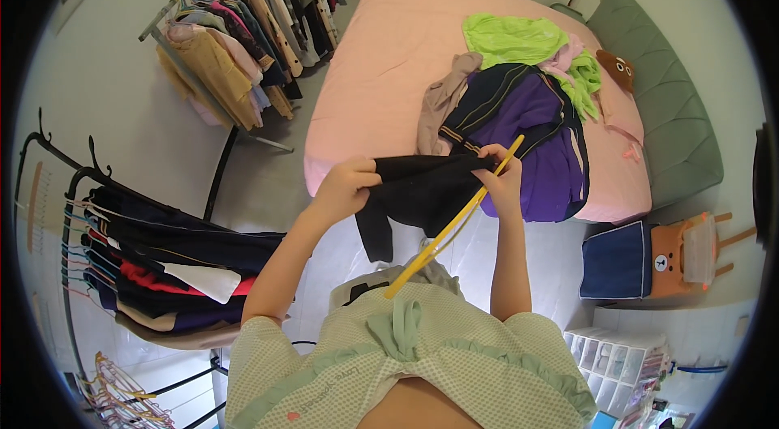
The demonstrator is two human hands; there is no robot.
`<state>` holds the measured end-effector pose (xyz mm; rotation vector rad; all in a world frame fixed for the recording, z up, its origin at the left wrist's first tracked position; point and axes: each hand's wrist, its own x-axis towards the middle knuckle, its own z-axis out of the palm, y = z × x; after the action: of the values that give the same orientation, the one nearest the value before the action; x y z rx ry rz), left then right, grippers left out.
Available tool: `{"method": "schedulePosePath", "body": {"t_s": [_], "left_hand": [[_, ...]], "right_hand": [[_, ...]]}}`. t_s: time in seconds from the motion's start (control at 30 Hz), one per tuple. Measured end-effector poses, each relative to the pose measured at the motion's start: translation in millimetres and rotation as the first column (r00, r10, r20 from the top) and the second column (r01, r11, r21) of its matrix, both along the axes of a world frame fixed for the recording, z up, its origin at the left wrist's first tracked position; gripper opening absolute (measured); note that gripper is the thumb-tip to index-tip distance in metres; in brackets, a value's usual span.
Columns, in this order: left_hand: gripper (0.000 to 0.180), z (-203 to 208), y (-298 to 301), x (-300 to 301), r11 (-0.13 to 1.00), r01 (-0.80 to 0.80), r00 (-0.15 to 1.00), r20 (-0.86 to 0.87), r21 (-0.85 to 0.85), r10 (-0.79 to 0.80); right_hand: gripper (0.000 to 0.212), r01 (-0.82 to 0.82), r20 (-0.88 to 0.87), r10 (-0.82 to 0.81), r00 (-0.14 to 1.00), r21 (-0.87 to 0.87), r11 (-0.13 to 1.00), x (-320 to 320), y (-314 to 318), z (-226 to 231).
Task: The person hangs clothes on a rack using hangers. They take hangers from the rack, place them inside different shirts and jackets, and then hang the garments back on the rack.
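Observation:
A black garment (426, 190) stretches between my two hands in front of me, with one sleeve-like part hanging down on the left. My left hand (345, 187) is closed on its upper left edge. My right hand (501, 179) grips the other end and also a yellow clothes hanger (451, 228). The hanger is seen nearly edge-on and slants from above that hand down toward my waist. Which part of the garment each hand pinches, I cannot tell.
Beyond the garment stands a pink-covered bed (365, 64), with a purple and dark jacket (519, 117) and lime-green clothing (511, 38) on it. Clothes racks (154, 27) line the left side. Empty hangers (122, 392) hang at lower left. A brown bear-faced chair (672, 257) stands right.

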<state>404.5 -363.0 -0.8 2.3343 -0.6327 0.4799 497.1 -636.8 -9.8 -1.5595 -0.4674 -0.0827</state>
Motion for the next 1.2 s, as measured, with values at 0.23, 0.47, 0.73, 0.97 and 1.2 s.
{"method": "schedulePosePath", "body": {"t_s": [0.23,0.47,0.73,0.97,1.2], "left_hand": [[0.026,39,-6,19,0.983,-0.069,0.998,0.002,-0.171,0.07],[0.021,40,-4,25,0.996,-0.029,0.998,0.044,-0.083,0.032],[0.019,38,8,14,0.998,-0.047,0.999,-0.02,-0.048,0.046],[0.021,34,14,3,0.98,-0.125,0.991,-0.064,-0.157,0.116],[0.021,27,29,-1,0.879,-0.161,0.987,-0.046,-0.449,0.157]], "right_hand": [[0.032,0.122,-0.428,-0.019,0.904,0.216,0.969,6,-21,-9],[0.034,0.08,-0.306,0.352,0.884,0.843,0.531,20,-33,-18],[0.035,0.101,-0.185,0.243,0.952,0.942,0.321,1,26,41],[0.039,0.125,-0.243,0.103,0.965,0.764,0.634,-28,92,20],[0.039,0.057,-0.329,0.144,0.933,0.532,0.845,-45,102,-29]]}}
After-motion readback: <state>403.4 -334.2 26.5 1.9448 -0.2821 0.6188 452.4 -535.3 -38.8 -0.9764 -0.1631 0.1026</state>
